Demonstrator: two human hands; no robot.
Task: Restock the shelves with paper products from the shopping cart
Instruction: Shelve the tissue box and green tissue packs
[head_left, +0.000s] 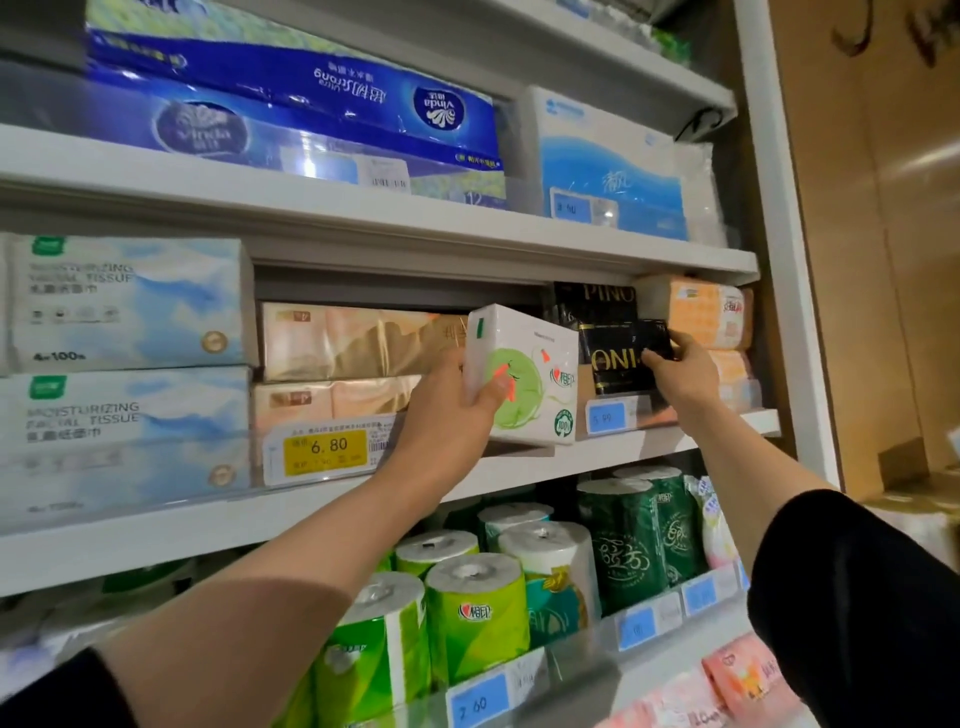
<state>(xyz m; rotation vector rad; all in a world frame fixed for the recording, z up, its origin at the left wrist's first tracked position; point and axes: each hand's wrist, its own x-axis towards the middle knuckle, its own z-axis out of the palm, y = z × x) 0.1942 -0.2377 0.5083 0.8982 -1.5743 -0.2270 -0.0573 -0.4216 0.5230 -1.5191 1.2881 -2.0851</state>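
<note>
While the left hand (457, 387) grips a white-and-green tissue pack (524, 376) at the middle shelf (519, 470) edge, the right hand (680, 371) clasps a black pack (623, 358) just beside it. Gold packs (353, 340) sit to the left.

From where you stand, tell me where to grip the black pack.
Pinch the black pack by its right end, coming from the right front, as the right hand does. Its left end sits close beside the white pack held by the left hand, so there is probably little finger room there.
</note>
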